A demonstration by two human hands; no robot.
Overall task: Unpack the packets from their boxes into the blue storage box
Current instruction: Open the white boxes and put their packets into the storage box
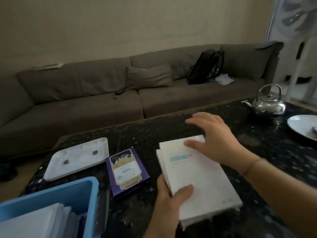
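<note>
A flat white box (200,179) with a small teal label lies on the dark speckled table (267,160). My left hand (169,201) grips its near left edge, thumb on top. At the far end, my right hand (212,134) has its thumb on the lid and its fingers spread above the far edge. A purple box (127,170) lies just to the left. The blue storage box (75,191) stands at the bottom left, with white packets (39,222) upright inside it.
A white lid or tray (77,157) lies upside down behind the blue box. A steel kettle (267,103) and a white plate (303,127) sit at the table's far right. Beyond the table runs a grey sofa (103,93) with a black backpack (205,67).
</note>
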